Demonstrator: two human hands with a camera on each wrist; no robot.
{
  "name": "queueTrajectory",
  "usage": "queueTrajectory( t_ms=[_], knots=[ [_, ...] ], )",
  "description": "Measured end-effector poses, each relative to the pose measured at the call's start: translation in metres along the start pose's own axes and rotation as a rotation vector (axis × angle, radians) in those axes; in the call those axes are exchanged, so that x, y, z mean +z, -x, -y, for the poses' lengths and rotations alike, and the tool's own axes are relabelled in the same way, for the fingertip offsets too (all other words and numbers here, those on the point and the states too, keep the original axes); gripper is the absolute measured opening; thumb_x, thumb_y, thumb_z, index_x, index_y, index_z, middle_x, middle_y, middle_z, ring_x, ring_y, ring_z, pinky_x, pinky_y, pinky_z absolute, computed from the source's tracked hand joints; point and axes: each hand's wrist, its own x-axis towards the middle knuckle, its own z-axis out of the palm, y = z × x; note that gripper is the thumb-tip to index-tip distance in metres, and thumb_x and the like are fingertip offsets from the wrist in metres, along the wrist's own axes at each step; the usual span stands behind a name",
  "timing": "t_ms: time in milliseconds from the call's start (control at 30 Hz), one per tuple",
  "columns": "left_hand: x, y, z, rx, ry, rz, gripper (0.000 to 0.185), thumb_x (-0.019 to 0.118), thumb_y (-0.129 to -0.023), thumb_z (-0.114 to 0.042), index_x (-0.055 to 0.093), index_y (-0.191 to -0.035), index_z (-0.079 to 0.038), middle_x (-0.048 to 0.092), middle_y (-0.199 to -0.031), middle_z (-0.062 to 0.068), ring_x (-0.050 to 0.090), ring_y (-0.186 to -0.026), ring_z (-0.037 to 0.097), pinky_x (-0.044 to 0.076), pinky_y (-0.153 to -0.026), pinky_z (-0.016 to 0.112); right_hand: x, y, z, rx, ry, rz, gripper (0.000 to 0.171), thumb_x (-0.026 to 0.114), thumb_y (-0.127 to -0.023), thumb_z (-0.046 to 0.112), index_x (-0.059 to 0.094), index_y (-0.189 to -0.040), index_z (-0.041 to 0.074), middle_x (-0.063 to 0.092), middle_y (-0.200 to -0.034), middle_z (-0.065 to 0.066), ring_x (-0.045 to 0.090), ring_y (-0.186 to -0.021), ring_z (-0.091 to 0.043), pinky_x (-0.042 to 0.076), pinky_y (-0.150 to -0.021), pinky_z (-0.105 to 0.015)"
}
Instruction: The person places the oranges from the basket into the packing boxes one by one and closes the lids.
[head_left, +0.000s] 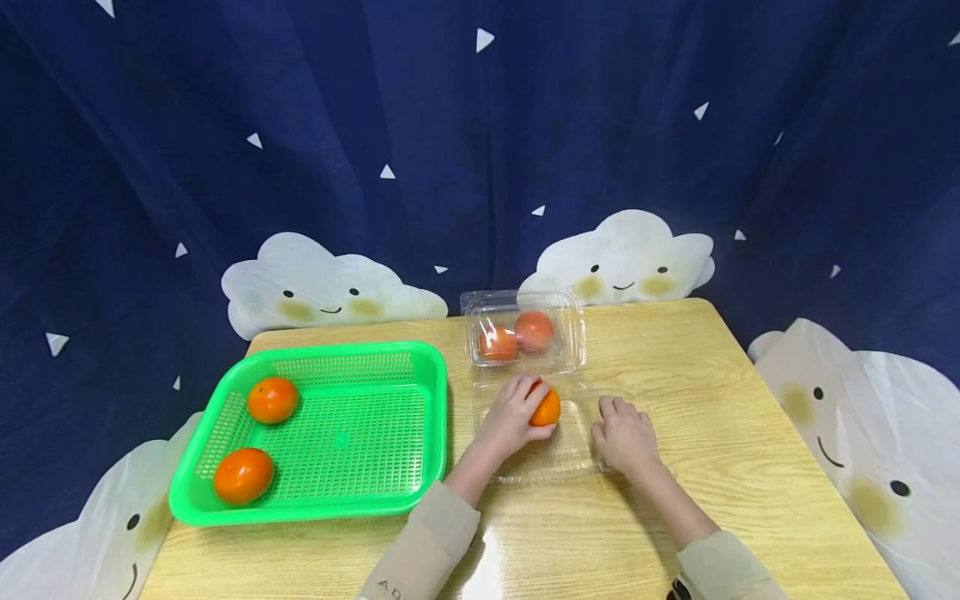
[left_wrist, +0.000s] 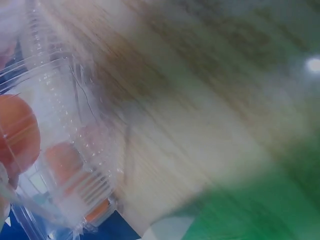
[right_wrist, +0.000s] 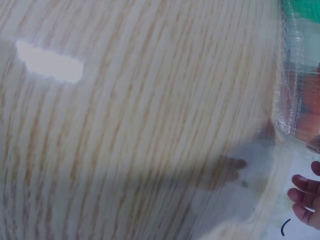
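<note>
Head view shows the left hand (head_left: pixel 513 418) grasping an orange-red fruit (head_left: pixel 547 408), its fingers over the top and left side and its thumb along the near side, a spread that likely suits something round and smooth that could roll. The held fruit is over the front clear plastic tray (head_left: pixel 576 446), though I cannot tell whether it touches the bottom. At the tray's right edge sits the right hand (head_left: pixel 627 435), fingers loosely bent and grasping nothing that shows; it is probably there to steady plastic light enough to slide. Just behind, two more fruits (head_left: pixel 534 331) show through a rear clear plastic box (head_left: pixel 576 333); whether it is hinged to the tray is unclear. To the left, a green mesh basket (head_left: pixel 437 417) holds an upper fruit (head_left: pixel 273 400) and a lower fruit (head_left: pixel 243 476), both along its left side. Basket and tray stand side by side on the wooden table (head_left: pixel 750 433), seemingly to keep both within the left arm's reach.
</note>
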Motion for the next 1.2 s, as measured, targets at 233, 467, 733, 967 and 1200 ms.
queueTrajectory(
  t_ms=[233,467,733,967,1200],
  knots=[
    [0.011,-0.008,-0.002,0.099,-0.016,0.038,0.056,0.074,-0.071,-0.034,0.055,-0.116,-0.007,0.05,-0.117,0.01,0.047,-0.109,0.025,0.04,-0.095,0.036,0.001,-0.001,0.0,0.004,-0.001,-0.011,0.035,0.052,-0.084,0.02,0.051,-0.111,-0.002,0.056,-0.105,-0.019,0.053,-0.097,-0.037,0.04,-0.078,-0.05],
    [0.019,-0.013,-0.006,0.116,-0.039,0.165,0.056,0.071,-0.075,-0.036,0.054,-0.121,-0.009,0.048,-0.122,0.008,0.045,-0.114,0.023,0.038,-0.098,0.033,0.001,-0.001,0.0,0.007,0.004,-0.014,0.036,0.053,-0.084,0.021,0.051,-0.111,-0.002,0.056,-0.106,-0.02,0.053,-0.098,-0.037,0.04,-0.078,-0.051],
    [0.027,-0.021,-0.01,0.125,-0.088,0.266,0.056,0.068,-0.078,-0.037,0.053,-0.125,-0.011,0.046,-0.128,0.007,0.043,-0.119,0.024,0.035,-0.101,0.033,0.001,-0.001,0.001,0.013,0.003,-0.013,0.034,0.054,-0.084,0.021,0.051,-0.109,-0.001,0.056,-0.104,-0.019,0.053,-0.096,-0.037,0.04,-0.075,-0.05],
    [0.032,-0.024,-0.012,0.127,-0.09,0.297,0.058,0.067,-0.08,-0.037,0.05,-0.129,-0.012,0.043,-0.134,0.006,0.039,-0.124,0.024,0.03,-0.105,0.032,0.001,-0.001,0.001,0.016,0.008,-0.01,0.035,0.055,-0.083,0.021,0.051,-0.11,-0.001,0.055,-0.105,-0.019,0.053,-0.096,-0.036,0.04,-0.075,-0.05],
    [0.035,-0.026,-0.012,0.147,-0.1,0.308,0.057,0.064,-0.083,-0.038,0.047,-0.131,-0.013,0.041,-0.138,0.006,0.036,-0.128,0.024,0.027,-0.107,0.034,0.0,-0.002,0.002,0.021,0.01,0.003,0.036,0.055,-0.084,0.022,0.051,-0.111,-0.001,0.055,-0.106,-0.019,0.052,-0.098,-0.036,0.04,-0.076,-0.05]
  ],
)
